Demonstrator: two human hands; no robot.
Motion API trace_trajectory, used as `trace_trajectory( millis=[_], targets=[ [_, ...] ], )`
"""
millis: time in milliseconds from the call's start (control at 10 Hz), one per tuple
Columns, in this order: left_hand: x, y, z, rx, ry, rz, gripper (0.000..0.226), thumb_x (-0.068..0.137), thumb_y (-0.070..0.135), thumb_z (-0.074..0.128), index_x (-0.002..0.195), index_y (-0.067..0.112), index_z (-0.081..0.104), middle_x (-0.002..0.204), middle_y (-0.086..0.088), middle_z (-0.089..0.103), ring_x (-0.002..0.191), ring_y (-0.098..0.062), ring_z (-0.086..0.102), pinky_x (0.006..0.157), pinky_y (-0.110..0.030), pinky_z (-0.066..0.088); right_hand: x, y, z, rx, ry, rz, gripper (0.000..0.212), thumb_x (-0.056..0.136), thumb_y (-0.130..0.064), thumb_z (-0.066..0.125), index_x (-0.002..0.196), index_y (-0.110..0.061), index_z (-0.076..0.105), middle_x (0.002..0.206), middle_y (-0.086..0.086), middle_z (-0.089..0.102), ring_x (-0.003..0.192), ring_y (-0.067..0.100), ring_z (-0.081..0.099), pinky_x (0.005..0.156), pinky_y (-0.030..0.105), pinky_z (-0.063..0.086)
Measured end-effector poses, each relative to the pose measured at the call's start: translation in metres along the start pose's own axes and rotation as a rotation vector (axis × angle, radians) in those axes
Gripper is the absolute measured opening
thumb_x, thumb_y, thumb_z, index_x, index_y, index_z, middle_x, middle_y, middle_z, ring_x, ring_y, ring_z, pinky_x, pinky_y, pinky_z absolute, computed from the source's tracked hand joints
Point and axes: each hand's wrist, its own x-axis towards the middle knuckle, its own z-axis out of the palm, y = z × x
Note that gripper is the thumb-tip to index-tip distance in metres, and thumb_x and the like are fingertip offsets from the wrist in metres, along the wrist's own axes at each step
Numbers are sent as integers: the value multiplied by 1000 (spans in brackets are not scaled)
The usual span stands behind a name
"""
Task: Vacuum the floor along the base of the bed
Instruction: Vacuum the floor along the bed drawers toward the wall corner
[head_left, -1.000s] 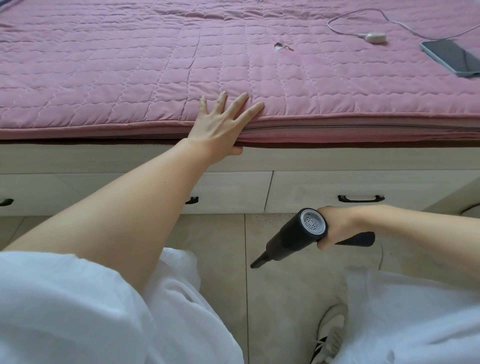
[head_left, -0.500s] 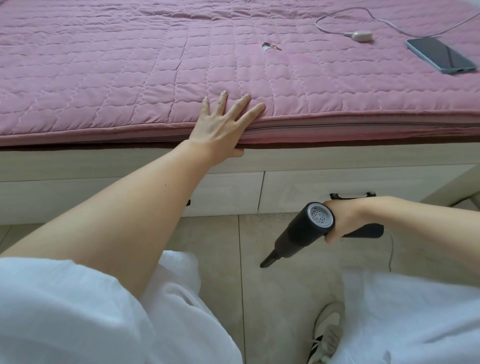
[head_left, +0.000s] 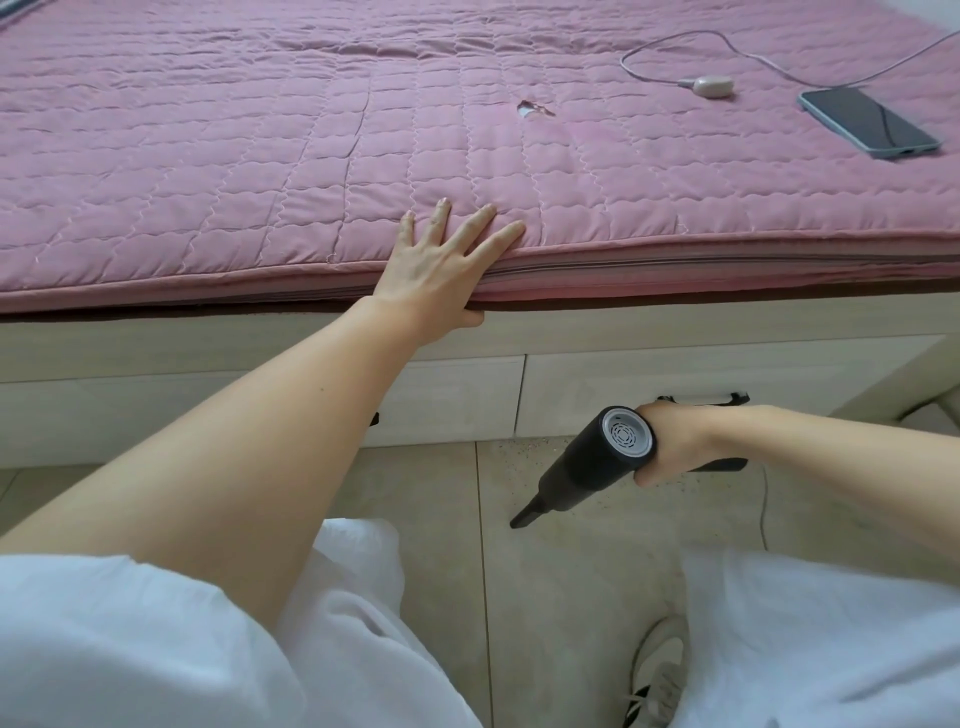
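Observation:
A black handheld vacuum (head_left: 587, 465) with a narrow nozzle points down and left at the tiled floor (head_left: 561, 587) in front of the bed. My right hand (head_left: 670, 447) grips its handle, just below a drawer handle (head_left: 717, 399). My left hand (head_left: 441, 265) rests flat on the front edge of the pink quilted mattress cover (head_left: 260, 156), fingers spread and straight, thumb under the edge. The pale wooden bed base (head_left: 649, 353) with drawers runs across the view below the mattress.
A phone (head_left: 867, 122) and a small white device on a cable (head_left: 714, 85) lie on the bed at the far right. My white clothing fills the lower corners, and a white shoe (head_left: 657, 670) stands on the floor. A thin cord (head_left: 763, 509) hangs by the vacuum.
The vacuum and my right hand have shifted a little to the right and up toward the drawer. My left hand stays flat on the mattress edge.

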Motion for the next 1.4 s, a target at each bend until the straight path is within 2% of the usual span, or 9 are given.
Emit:
trace_trajectory(
  millis=[400, 500, 600, 700, 800, 900, 1100, 1300, 1400],
  targets=[
    [0, -1, 1, -4, 3, 6, 105, 82, 44, 72, 154, 37, -4, 164, 1, 1, 148, -41, 5, 115, -64, 12, 4, -6, -3, -8, 57, 15, 27, 72, -19, 68, 71, -29, 44, 70, -10, 52, 59, 3, 48, 49, 16, 37],
    [1, -1, 1, -5, 1, 5, 105, 82, 44, 72, 154, 37, -4, 164, 0, 1, 148, -41, 5, 115, -64, 12, 5, -7, -2, 4, 65, 10, 20, 73, -18, 68, 82, -24, 52, 76, -6, 58, 64, 6, 52, 53, 18, 40],
    [0, -1, 1, -6, 5, 6, 105, 82, 44, 72, 154, 37, -4, 164, 0, 1, 148, -41, 5, 115, -65, 12, 8, -8, -2, 26, 66, 5, 24, 72, -19, 69, 93, -21, 56, 86, -2, 63, 74, 12, 59, 60, 22, 45],
    [0, -2, 1, -13, 3, 6, 105, 82, 43, 72, 154, 37, -4, 164, 1, 1, 148, -41, 5, 115, -65, 12, 9, -11, -2, 20, 64, 2, 26, 74, -19, 69, 95, -23, 55, 90, -2, 64, 78, 14, 60, 63, 21, 46],
    [0, -1, 0, -17, 1, 4, 104, 83, 43, 72, 154, 38, -4, 164, 1, 1, 148, -41, 5, 115, -64, 12, 8, -12, 0, 16, 72, -1, 32, 75, -21, 70, 103, -28, 55, 94, -6, 63, 81, 11, 58, 63, 16, 44],
    [0, -1, 0, -17, -1, 2, 104, 83, 43, 72, 154, 38, -4, 164, 1, 0, 148, -41, 5, 115, -64, 12, 7, -14, 1, -7, 75, -2, 46, 77, -21, 70, 120, -26, 56, 108, -4, 66, 91, 13, 59, 75, 21, 47],
    [0, -1, 0, -19, -1, 1, 104, 82, 43, 72, 154, 37, -3, 164, 1, 1, 148, -41, 5, 115, -65, 12, 9, -20, 1, -29, 78, 2, 52, 77, -22, 70, 125, -28, 54, 116, -3, 65, 103, 16, 61, 86, 26, 51],
    [0, -1, 0, -18, -1, 2, 104, 82, 44, 72, 154, 37, -3, 164, 0, 1, 148, -41, 5, 115, -65, 12, 11, -24, -1, -27, 50, -38, 54, 78, -20, 72, 128, -28, 51, 117, -5, 63, 93, 10, 55, 74, 18, 40],
    [0, -1, 0, -20, -1, 3, 104, 83, 43, 72, 154, 37, -3, 164, 1, 1, 148, -41, 5, 115, -65, 12, 15, -24, 0, -52, 44, -38, 49, 78, -22, 71, 122, -29, 52, 112, -6, 64, 89, 11, 55, 74, 22, 45]
  ],
)
